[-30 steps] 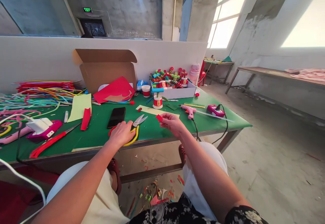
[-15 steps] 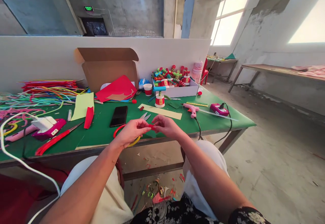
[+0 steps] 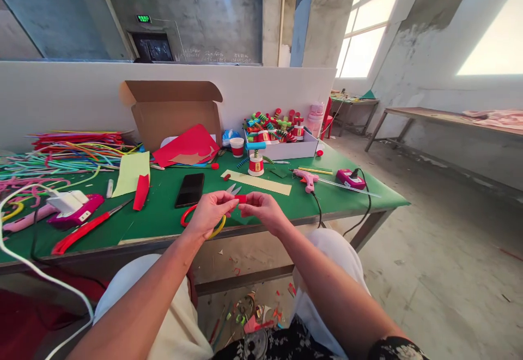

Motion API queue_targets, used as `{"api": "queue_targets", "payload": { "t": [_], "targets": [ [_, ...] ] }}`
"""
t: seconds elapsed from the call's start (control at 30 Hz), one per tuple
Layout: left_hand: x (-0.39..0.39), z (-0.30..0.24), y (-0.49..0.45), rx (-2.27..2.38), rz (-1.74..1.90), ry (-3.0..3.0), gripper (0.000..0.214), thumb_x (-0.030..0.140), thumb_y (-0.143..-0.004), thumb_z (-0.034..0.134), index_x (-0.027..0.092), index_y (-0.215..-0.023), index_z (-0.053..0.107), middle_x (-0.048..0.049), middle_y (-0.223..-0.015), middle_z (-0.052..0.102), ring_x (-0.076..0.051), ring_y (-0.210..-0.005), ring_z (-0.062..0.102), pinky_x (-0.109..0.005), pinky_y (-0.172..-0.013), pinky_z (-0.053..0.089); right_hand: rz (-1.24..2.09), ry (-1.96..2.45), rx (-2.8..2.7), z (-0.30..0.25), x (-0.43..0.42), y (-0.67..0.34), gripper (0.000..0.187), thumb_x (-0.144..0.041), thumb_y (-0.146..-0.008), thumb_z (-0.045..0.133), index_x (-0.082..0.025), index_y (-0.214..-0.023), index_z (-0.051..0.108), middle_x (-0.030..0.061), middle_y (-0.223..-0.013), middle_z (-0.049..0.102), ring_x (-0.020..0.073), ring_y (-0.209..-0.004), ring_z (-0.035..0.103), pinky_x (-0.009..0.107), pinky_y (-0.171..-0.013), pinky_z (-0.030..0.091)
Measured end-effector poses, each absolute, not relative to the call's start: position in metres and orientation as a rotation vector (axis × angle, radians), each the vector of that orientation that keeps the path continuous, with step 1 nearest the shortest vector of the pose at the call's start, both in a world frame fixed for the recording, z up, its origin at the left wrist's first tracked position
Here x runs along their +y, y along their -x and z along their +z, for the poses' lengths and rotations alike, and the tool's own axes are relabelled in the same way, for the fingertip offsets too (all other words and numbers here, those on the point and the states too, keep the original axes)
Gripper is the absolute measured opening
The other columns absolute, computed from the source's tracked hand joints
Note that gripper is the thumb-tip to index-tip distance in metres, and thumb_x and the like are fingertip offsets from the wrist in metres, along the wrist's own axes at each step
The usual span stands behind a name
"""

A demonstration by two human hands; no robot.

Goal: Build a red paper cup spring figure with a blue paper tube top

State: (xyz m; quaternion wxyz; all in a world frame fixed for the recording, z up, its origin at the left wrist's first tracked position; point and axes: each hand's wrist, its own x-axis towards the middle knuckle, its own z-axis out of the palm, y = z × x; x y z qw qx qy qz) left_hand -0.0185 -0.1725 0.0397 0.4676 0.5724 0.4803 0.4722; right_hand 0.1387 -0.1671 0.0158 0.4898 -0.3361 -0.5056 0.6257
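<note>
My left hand [image 3: 210, 213] and my right hand [image 3: 261, 208] meet over the front edge of the green table [image 3: 163, 215]. Both pinch a small red paper piece [image 3: 241, 199] between their fingertips. Under my left hand lie scissors [image 3: 204, 213] with red and yellow handles, their blades pointing away from me. A black phone [image 3: 190, 189] lies just beyond the left hand. A small craft figure [image 3: 255, 162] with a blue top stands behind a pale yellow paper strip [image 3: 256, 181].
A pink glue gun [image 3: 307, 178] with its cord lies to the right. A white box of finished figures [image 3: 281, 134], a cardboard box [image 3: 174, 112], red paper [image 3: 186, 145], pipe cleaners [image 3: 61, 153] and red-handled cutters [image 3: 81, 229] cover the table. Scraps litter the floor [image 3: 249, 311].
My left hand has left the scissors and come up to the red piece that my right hand held. Both hands now pinch it together near the table's edge.
</note>
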Motion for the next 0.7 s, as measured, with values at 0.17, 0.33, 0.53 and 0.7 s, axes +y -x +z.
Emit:
{"api": "queue_targets", "payload": {
  "t": [0.17, 0.33, 0.53, 0.7],
  "targets": [
    [-0.174, 0.038, 0.010, 1.174, 1.173, -1.362, 0.042, 0.053, -0.051, 0.081, 0.015, -0.062, 0.065, 0.0013, -0.054, 0.055, -0.011, -0.053, 0.046, -0.024, -0.050, 0.039, 1.495, 0.841, -1.096, 0.013, -0.167, -0.133, 0.043, -0.048, -0.049, 0.087, -0.017, -0.067, 0.063, -0.0030, -0.063, 0.066, 0.0092, -0.054, 0.058, 0.025, -0.060, 0.052],
    [-0.174, 0.035, 0.007, 1.180, 1.187, -1.352, 0.039, 0.051, -0.054, 0.078, 0.016, -0.063, 0.063, 0.0009, -0.056, 0.055, -0.012, -0.054, 0.047, -0.024, -0.050, 0.039, 1.455, 0.873, -1.093, 0.009, -0.164, -0.133, 0.043, -0.051, -0.051, 0.085, -0.018, -0.065, 0.060, -0.0027, -0.057, 0.064, 0.0102, -0.050, 0.058, 0.026, -0.057, 0.052],
    [-0.171, 0.030, 0.006, 1.195, 1.213, -1.407, 0.039, 0.052, -0.056, 0.075, 0.016, -0.059, 0.059, 0.0010, -0.057, 0.054, -0.011, -0.054, 0.047, -0.025, -0.052, 0.040, 1.384, 0.918, -1.167, 0.003, -0.157, -0.136, 0.042, -0.053, -0.057, 0.082, -0.018, -0.064, 0.059, -0.0020, -0.057, 0.063, 0.0109, -0.047, 0.058, 0.025, -0.053, 0.051],
    [-0.165, 0.029, 0.012, 1.231, 1.274, -1.362, 0.041, 0.054, -0.055, 0.077, 0.016, -0.063, 0.061, 0.0009, -0.057, 0.056, -0.011, -0.052, 0.048, -0.024, -0.051, 0.041, 1.385, 0.914, -1.035, 0.010, -0.151, -0.150, 0.043, -0.059, -0.071, 0.071, -0.017, -0.069, 0.064, 0.0023, -0.063, 0.065, 0.0113, -0.053, 0.060, 0.027, -0.061, 0.054]
  ]
}}
